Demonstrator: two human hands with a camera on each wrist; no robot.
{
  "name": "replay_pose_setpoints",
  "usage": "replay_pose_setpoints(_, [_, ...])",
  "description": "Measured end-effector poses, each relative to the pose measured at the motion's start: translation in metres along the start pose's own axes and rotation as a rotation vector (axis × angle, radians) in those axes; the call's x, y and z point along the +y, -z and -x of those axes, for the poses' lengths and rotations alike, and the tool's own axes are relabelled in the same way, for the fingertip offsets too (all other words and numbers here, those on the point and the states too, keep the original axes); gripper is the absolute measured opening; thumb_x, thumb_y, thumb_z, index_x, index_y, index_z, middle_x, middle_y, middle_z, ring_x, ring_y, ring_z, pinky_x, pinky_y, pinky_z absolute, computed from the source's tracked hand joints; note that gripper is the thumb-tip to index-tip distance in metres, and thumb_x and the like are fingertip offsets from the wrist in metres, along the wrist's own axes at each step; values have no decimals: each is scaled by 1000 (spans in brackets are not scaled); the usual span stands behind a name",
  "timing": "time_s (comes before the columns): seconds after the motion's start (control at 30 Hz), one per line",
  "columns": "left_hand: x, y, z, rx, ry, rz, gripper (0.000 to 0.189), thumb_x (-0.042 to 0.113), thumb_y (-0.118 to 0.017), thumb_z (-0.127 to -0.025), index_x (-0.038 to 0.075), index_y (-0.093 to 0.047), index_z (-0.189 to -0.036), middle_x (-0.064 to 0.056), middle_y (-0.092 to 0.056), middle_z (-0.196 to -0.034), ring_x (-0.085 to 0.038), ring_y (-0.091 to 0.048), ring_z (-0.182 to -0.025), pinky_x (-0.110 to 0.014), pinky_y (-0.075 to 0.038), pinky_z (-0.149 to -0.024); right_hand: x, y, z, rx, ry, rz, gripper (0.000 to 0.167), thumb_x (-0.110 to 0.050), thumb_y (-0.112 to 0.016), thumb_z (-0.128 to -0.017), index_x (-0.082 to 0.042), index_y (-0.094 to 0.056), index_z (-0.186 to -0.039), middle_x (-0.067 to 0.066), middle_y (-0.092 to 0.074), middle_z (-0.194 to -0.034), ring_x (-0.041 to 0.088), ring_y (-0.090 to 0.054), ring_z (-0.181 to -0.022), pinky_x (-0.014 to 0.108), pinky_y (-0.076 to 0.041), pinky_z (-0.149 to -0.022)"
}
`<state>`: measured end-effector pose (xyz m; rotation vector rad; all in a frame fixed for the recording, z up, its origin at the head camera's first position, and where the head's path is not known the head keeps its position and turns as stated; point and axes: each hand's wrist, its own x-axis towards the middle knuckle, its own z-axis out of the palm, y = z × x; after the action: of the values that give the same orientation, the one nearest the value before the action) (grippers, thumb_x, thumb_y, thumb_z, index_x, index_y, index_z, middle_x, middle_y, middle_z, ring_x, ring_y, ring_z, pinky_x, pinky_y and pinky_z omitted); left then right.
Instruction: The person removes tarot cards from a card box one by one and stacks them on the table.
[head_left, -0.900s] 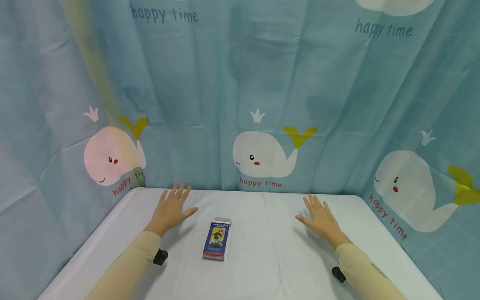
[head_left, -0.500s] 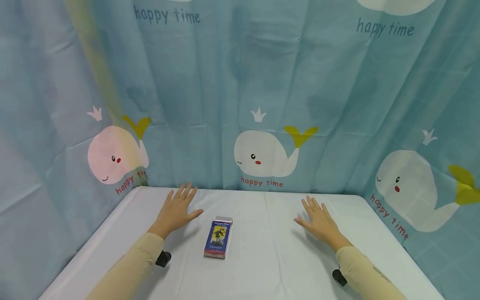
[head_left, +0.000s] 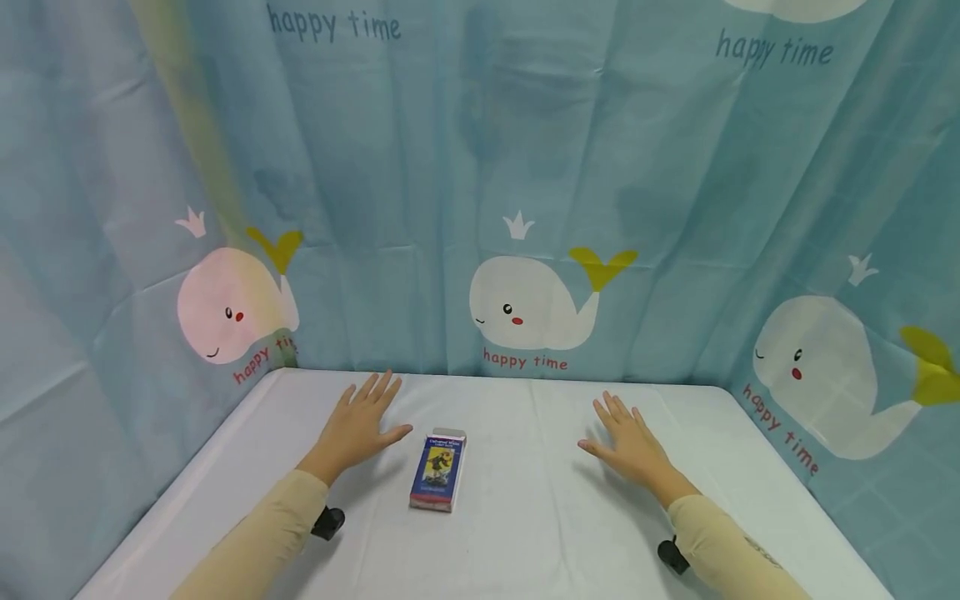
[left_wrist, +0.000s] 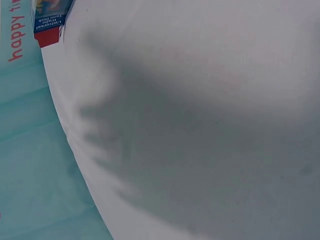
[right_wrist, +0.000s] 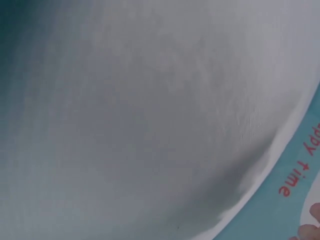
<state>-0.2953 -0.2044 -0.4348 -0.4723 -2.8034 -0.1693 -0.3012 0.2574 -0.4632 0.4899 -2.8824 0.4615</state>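
A blue tarot deck box with a yellow picture lies on the white table, left of the middle in the head view. Its far end flap stands out beyond the box. My left hand, fingers spread and straight, hovers just left of the box without touching it. Farther off to the right, my right hand also has its fingers extended and holds nothing. In the left wrist view, part of the tarot deck box shows at the top left corner, its red flap towards the table edge. Fingertips peek in at the right wrist view's lower right.
The white cloth-covered table ends at a blue curtain printed with whales, which closes off the back and both sides. A small black device sits under the left wrist, another black device under the right.
My left hand has shifted slightly right in the head view, and my right hand slightly left. The box stays on the table; the head view itself has moved a little.
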Motion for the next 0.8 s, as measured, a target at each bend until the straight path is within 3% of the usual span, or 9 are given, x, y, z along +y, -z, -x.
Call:
replay_pose_setpoints(0.33, [15,3,6,-10,-41,13,83,53,-61,-91,4,-36,-154,-16,-32,-161,-39,-30,-148,-61,-25,-116,-7,-2,-1,-1,19,-5,88,-58,-60,-91,-2,-35,-153,21,-23,-163,40,-20,-151,59,-13,-120])
replay_pose_setpoints(0.8, [31,3,13,-32,-39,130,90,54,-65,-89,-4,-35,-151,-22,-37,-157,-41,-33,-146,-58,-28,-116,-27,0,0,-35,41,-89,90,-58,-63,-88,-3,-36,-153,20,-22,-164,41,-20,-151,58,-13,-120])
